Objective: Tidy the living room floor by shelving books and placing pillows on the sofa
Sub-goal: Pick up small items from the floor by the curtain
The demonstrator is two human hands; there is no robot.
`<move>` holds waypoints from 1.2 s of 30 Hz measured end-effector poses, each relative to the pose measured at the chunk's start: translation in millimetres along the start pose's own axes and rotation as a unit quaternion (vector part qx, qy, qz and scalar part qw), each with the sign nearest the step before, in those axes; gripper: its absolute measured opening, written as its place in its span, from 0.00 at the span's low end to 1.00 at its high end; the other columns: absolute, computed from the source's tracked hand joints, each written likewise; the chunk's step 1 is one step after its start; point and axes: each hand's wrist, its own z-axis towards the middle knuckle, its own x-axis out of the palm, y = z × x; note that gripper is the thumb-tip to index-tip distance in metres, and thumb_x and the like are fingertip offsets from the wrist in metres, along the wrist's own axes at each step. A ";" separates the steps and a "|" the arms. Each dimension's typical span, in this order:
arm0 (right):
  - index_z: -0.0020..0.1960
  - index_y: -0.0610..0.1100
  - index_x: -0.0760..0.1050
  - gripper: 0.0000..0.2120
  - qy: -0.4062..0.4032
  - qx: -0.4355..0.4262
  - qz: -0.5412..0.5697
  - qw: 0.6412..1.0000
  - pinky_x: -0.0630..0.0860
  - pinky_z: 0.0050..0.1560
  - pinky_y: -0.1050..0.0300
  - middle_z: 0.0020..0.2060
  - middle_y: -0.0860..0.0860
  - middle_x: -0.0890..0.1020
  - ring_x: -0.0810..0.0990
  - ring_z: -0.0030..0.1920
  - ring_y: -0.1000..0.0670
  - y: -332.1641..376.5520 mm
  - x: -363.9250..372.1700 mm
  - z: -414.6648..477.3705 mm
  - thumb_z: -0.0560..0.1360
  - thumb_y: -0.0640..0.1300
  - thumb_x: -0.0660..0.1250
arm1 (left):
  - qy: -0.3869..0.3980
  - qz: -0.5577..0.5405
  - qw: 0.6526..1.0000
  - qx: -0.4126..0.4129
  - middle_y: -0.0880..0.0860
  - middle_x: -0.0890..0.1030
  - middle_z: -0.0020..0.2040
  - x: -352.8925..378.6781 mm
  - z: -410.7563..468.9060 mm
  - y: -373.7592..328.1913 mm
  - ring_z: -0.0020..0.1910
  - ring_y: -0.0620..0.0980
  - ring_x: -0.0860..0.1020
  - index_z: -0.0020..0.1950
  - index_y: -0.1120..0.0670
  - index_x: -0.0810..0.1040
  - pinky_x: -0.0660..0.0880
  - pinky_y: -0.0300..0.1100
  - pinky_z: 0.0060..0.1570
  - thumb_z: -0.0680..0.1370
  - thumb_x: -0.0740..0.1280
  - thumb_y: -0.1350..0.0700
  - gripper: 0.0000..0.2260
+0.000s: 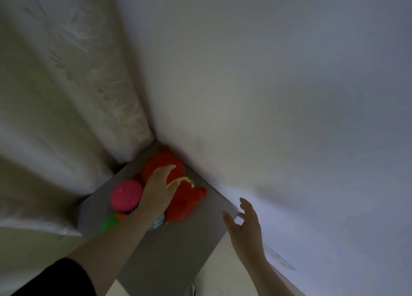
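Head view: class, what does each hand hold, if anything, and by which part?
The left hand lies on the orange toy, beside its yellow loop; whether it grips cannot be told. The right hand, fingers spread, holds nothing.

Spiky ball [126, 194]: pink. Plush toy [176, 188]: orange-red, yellow cord [181, 180]. Small ball [109, 224]: green. Curtain [66, 83]: cream, faint leaf pattern. Wall [267, 72]: white. Sleeve [60, 278]: black.

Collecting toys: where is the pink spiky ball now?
In the head view, the pink spiky ball sits on the grey surface, just left of the left hand, beside the red toy, beyond the green ball.
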 end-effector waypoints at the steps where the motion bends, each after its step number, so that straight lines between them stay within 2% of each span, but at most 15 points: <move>1: 0.74 0.51 0.61 0.31 0.000 -0.001 0.000 1.000 0.73 0.60 0.55 0.69 0.52 0.69 0.72 0.61 0.53 2.0 1.4 0.3 0.75 0.48 0.70 | -0.003 -0.016 1.000 0.016 0.54 0.71 0.67 2.6 -0.2 1.5 0.67 0.52 0.69 0.70 0.57 0.70 0.62 0.42 0.68 0.78 0.67 0.58 0.20; 3: 0.74 0.50 0.61 0.30 0.000 -0.006 0.003 1.000 0.73 0.59 0.55 0.69 0.51 0.70 0.73 0.62 0.52 7.7 3.1 0.5 0.75 0.47 0.70 | 0.017 -0.022 1.000 0.006 0.53 0.73 0.65 -2.9 -4.9 5.8 0.64 0.50 0.72 0.68 0.55 0.72 0.67 0.43 0.65 0.78 0.67 0.57 0.19; 7: 0.74 0.49 0.62 0.29 0.010 -0.025 0.000 1.000 0.70 0.56 0.58 0.69 0.51 0.70 0.72 0.63 0.52 21.7 5.8 -0.6 0.76 0.47 0.69 | 0.008 -0.034 0.999 0.004 0.49 0.76 0.61 -18.1 -20.7 11.1 0.60 0.46 0.74 0.65 0.54 0.74 0.71 0.41 0.62 0.77 0.69 0.57 0.17; 10: 0.74 0.49 0.63 0.29 0.029 -0.042 0.003 0.999 0.70 0.66 0.50 0.71 0.51 0.69 0.70 0.68 0.50 37.4 6.7 -4.7 0.76 0.48 0.68 | -0.005 -0.061 0.998 -0.015 0.48 0.77 0.58 -29.9 -38.3 7.9 0.58 0.46 0.76 0.63 0.54 0.75 0.73 0.45 0.61 0.76 0.70 0.57 0.16; 14: 0.74 0.49 0.63 0.29 0.046 -0.084 0.001 0.995 0.68 0.69 0.44 0.71 0.51 0.69 0.68 0.70 0.49 61.4 12.0 -12.8 0.76 0.53 0.68 | -0.041 -0.118 0.991 -0.038 0.47 0.78 0.56 -48.1 -63.5 0.5 0.55 0.45 0.77 0.60 0.52 0.76 0.75 0.44 0.59 0.76 0.70 0.57 0.14; 17: 0.73 0.49 0.64 0.29 0.062 -0.127 -0.019 0.990 0.69 0.68 0.50 0.70 0.52 0.70 0.69 0.69 0.50 79.0 19.0 -20.6 0.76 0.56 0.67 | -0.073 -0.136 0.986 -0.058 0.46 0.79 0.55 -64.2 -81.8 1.6 0.54 0.43 0.78 0.60 0.51 0.77 0.76 0.42 0.57 0.76 0.70 0.55 0.13; 20: 0.72 0.49 0.64 0.28 0.105 -0.169 -0.019 0.980 0.70 0.61 0.60 0.66 0.53 0.72 0.72 0.65 0.52 101.5 27.2 -30.0 0.76 0.54 0.67 | -0.103 -0.134 0.982 -0.084 0.44 0.80 0.50 -85.6 -101.6 5.5 0.50 0.42 0.79 0.57 0.50 0.77 0.76 0.38 0.50 0.76 0.70 0.56 0.11; 22: 0.71 0.48 0.66 0.27 0.125 -0.188 -0.009 0.974 0.72 0.61 0.58 0.66 0.52 0.73 0.73 0.65 0.51 114.7 34.4 -33.9 0.75 0.53 0.69 | -0.116 -0.145 0.978 -0.099 0.46 0.81 0.48 -97.6 -111.6 10.9 0.49 0.45 0.80 0.55 0.48 0.77 0.77 0.42 0.50 0.75 0.70 0.57 0.10; 24: 0.71 0.47 0.68 0.27 0.140 -0.209 -0.009 0.968 0.72 0.65 0.50 0.66 0.51 0.74 0.73 0.65 0.50 129.8 45.0 -43.4 0.75 0.51 0.70 | -0.156 -0.169 0.966 -0.117 0.49 0.82 0.47 -113.1 -128.5 17.0 0.48 0.49 0.81 0.50 0.46 0.76 0.78 0.51 0.51 0.71 0.69 0.54 0.10; 25: 0.70 0.46 0.69 0.27 0.145 -0.218 -0.005 0.965 0.71 0.66 0.49 0.66 0.50 0.74 0.73 0.65 0.50 136.7 49.6 -48.1 0.74 0.50 0.71 | -0.176 -0.181 0.960 -0.123 0.49 0.82 0.46 -120.4 -137.5 18.3 0.47 0.50 0.81 0.48 0.45 0.76 0.78 0.52 0.51 0.68 0.68 0.51 0.09; 29: 0.69 0.43 0.70 0.26 0.182 -0.262 -0.009 0.948 0.70 0.66 0.49 0.63 0.48 0.76 0.74 0.63 0.49 162.3 71.2 -77.5 0.73 0.46 0.72 | -0.244 -0.210 0.936 -0.143 0.47 0.81 0.45 -148.4 -182.2 26.5 0.46 0.49 0.81 0.46 0.40 0.75 0.78 0.47 0.43 0.61 0.64 0.40 0.15; 31: 0.69 0.43 0.70 0.27 0.218 -0.283 -0.020 0.934 0.69 0.67 0.50 0.64 0.48 0.75 0.73 0.64 0.49 174.9 87.4 -100.1 0.73 0.48 0.72 | -0.281 -0.211 0.923 -0.156 0.43 0.82 0.45 -162.9 -210.4 36.9 0.45 0.42 0.80 0.46 0.39 0.75 0.79 0.46 0.46 0.64 0.68 0.44 0.11; 33: 0.70 0.43 0.69 0.28 0.246 -0.307 -0.025 0.919 0.70 0.66 0.49 0.65 0.48 0.75 0.73 0.65 0.49 182.5 102.2 -121.8 0.73 0.52 0.71 | -0.314 -0.217 0.907 -0.178 0.44 0.82 0.48 -173.3 -236.0 48.0 0.46 0.43 0.80 0.49 0.42 0.76 0.79 0.47 0.50 0.71 0.73 0.55 0.12; 34: 0.69 0.44 0.69 0.28 0.265 -0.315 -0.031 0.911 0.70 0.64 0.52 0.64 0.49 0.75 0.73 0.64 0.50 185.6 109.3 -136.6 0.74 0.52 0.71 | -0.330 -0.220 0.897 -0.196 0.46 0.82 0.49 -179.1 -252.8 53.0 0.47 0.45 0.80 0.52 0.46 0.78 0.79 0.48 0.51 0.72 0.73 0.60 0.13; 36: 0.69 0.45 0.69 0.25 0.309 -0.333 -0.044 0.890 0.70 0.56 0.63 0.62 0.51 0.74 0.73 0.62 0.53 190.3 124.0 -171.0 0.75 0.51 0.69 | -0.358 -0.221 0.879 -0.224 0.49 0.82 0.51 -188.5 -291.4 65.7 0.49 0.45 0.80 0.54 0.51 0.79 0.79 0.45 0.51 0.73 0.73 0.62 0.13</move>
